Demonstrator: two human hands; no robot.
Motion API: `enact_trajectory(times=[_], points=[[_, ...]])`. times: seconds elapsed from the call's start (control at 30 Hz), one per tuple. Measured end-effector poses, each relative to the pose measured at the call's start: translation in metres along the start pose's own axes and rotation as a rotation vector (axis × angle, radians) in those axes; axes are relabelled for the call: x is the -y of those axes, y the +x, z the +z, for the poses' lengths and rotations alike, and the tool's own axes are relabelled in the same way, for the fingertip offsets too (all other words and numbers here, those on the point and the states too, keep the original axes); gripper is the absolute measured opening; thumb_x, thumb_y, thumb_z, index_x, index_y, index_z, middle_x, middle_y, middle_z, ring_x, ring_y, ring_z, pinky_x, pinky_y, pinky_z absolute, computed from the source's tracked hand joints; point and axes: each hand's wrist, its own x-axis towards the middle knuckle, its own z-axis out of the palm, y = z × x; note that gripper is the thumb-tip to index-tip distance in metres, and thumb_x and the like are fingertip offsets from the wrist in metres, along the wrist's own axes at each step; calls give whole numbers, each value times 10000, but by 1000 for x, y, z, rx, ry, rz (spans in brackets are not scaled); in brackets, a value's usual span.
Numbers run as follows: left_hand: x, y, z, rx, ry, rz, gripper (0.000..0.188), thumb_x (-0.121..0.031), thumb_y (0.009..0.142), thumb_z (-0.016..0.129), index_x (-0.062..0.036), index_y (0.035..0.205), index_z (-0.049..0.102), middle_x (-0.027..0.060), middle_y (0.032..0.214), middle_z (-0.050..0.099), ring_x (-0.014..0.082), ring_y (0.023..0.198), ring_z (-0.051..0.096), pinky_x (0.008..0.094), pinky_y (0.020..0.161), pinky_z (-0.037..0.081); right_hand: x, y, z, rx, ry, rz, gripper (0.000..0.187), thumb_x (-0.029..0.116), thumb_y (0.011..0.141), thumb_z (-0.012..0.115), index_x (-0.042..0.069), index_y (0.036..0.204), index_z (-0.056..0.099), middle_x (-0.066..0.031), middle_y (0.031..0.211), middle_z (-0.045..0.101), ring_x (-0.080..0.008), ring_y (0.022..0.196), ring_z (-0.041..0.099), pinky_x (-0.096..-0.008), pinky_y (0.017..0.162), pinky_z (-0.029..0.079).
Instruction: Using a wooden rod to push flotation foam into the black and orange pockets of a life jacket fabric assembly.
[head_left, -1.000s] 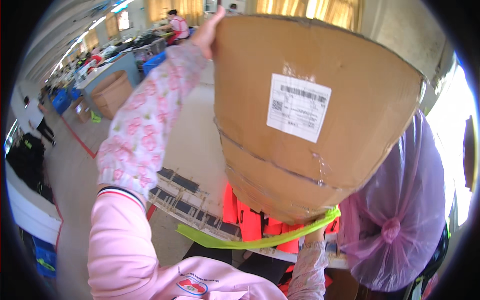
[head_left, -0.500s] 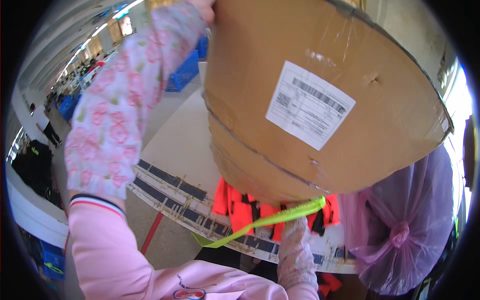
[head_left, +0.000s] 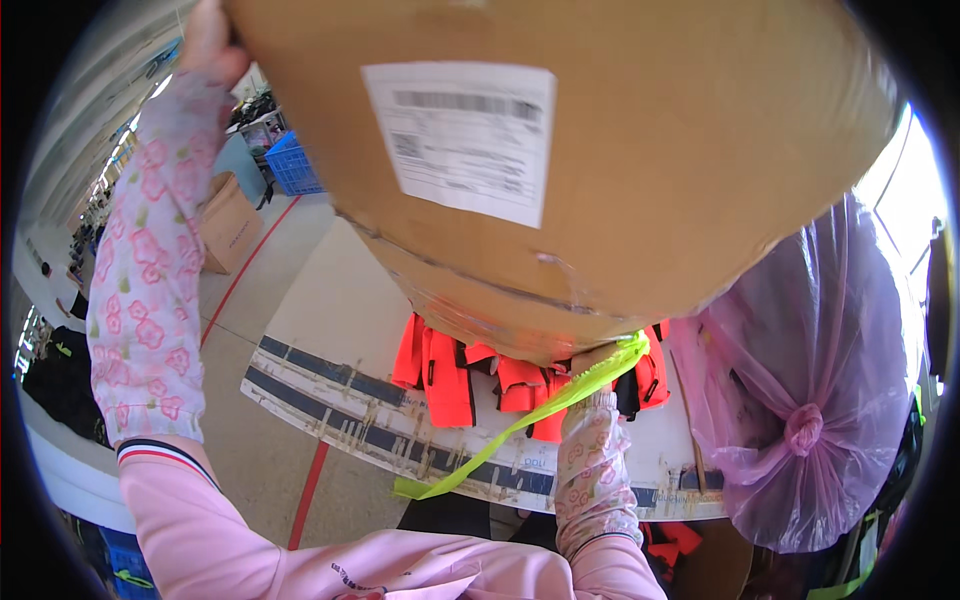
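Observation:
A large brown cardboard box (head_left: pixel 650 150) with a white label (head_left: pixel 465 140) fills the upper middle, tilted up over the table. My left hand (head_left: pixel 212 45) is high at the far left, closed on the box's upper left edge. Under the bottom edge of the box is my right hand (head_left: pixel 597 357), its fingers hidden beneath the cardboard. Across that hand runs a bright yellow-green strap (head_left: pixel 520 420), its loose end hanging toward the table's front edge. Bright orange fabric pieces with black parts (head_left: pixel 448 378) lie below the box, partly covered by it.
The white table (head_left: pixel 330 300) has a worn, dark-striped front edge. A tied pink plastic bag (head_left: pixel 810 400), bulging, stands on the right. Beyond the table at left are a smaller carton (head_left: pixel 232 222) and a blue crate (head_left: pixel 293 163). Red lines mark the floor.
The box and its label have shifted left in view, and my left hand has moved left with the box's edge. More of the orange fabric pieces shows. My right hand stays under the box.

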Motion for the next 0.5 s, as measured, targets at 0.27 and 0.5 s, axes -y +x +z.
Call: enact_trajectory(times=[0.27,0.5], points=[[-40,-15,-167,-421,148,305,414,-316,847,514,-38,1153,538,111,1145,584,259,1021,579,393,915,463,21,-4,27,341,-992,-916,252,245,953,425,33,1000,552,40,731,494,-62,635,470,-238,565,413],[-21,-112,-497,-194,254,398,728,-265,633,744,-52,1240,401,124,1081,559,308,945,583,464,762,530,-44,-53,145,373,-927,-596,180,124,935,464,-7,959,585,24,789,566,-33,684,491,-198,589,409]])
